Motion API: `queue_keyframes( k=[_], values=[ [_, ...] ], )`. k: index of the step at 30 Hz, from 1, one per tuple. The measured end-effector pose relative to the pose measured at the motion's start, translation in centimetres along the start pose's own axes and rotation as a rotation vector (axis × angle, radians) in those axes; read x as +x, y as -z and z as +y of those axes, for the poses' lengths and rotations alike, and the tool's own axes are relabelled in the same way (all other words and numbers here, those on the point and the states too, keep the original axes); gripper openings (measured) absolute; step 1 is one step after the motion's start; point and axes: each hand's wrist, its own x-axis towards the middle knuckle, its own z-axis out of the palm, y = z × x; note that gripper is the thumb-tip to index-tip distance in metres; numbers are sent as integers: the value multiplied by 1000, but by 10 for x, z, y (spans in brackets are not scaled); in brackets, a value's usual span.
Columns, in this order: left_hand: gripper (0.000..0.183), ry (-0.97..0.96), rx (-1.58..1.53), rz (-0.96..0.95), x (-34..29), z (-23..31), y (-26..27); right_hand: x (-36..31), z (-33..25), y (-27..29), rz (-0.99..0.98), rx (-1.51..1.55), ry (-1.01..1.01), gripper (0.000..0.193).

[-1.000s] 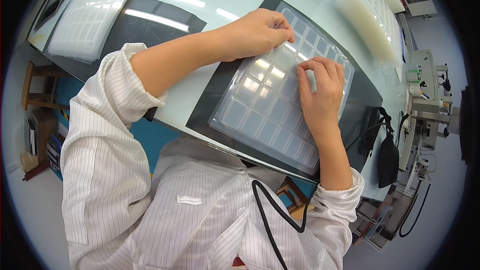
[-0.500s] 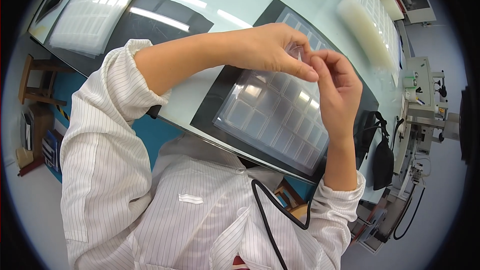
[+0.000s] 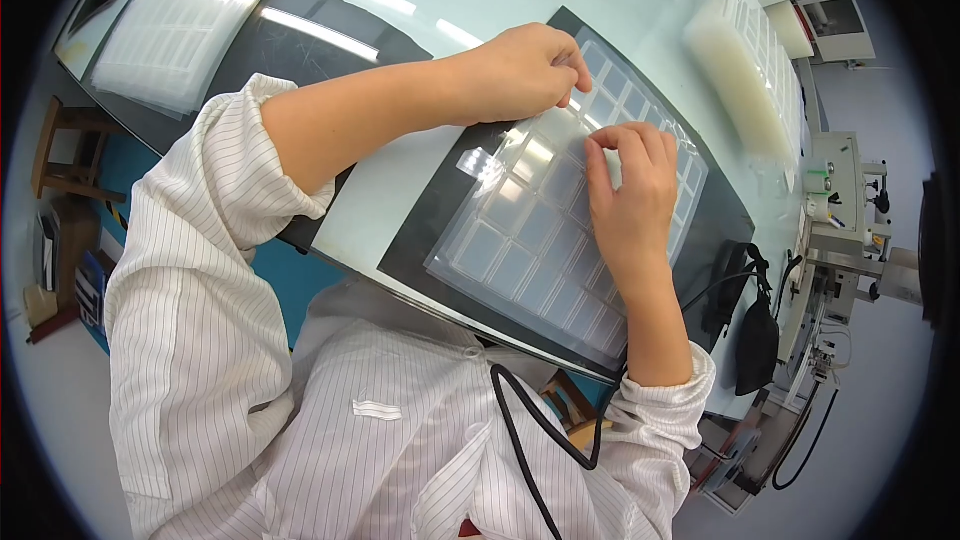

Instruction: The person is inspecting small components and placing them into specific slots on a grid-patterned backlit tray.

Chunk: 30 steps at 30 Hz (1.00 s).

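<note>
A clear plastic sheet (image 3: 520,240) with rows of rectangular pockets lies on a black mat (image 3: 408,240). Over its far left part is my left hand (image 3: 530,70), fingers curled down and closed; whatever they hold, if anything, is hidden. My right hand (image 3: 637,195) hovers over or rests on the sheet's middle, thumb and index fingertip brought together in a pinch. I cannot make out anything between them. A bright, shiny patch of clear plastic shows at the sheet's left edge, near my left forearm.
A stack of similar clear pocket sheets (image 3: 190,30) lies at the far left beside a dark mat (image 3: 320,40). Another thick stack (image 3: 745,70) stands at the far right. A black pouch with a cord (image 3: 757,345) sits at the right table edge, near machinery (image 3: 850,200).
My hands have moved apart from their meeting point above the sheet. The left went left and slightly up, the right came lower and left. The crumpled clear film between them no longer shows.
</note>
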Motion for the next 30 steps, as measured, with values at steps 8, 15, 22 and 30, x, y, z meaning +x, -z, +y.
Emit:
queue_keyframes(
  k=[8,15,22,30],
  values=[
    [25,-47,86,-27,1,1,1,-1,3,-3,79,-21,52,14],
    [30,-114,125,-18,3,-3,0,5,3,3,83,-14,72,12],
    [33,-280,161,-218,-5,8,-1,22,-3,26,5,628,-298,10],
    [26,-103,-20,56,4,0,9,13,-10,-14,47,96,13,12]
  ],
)
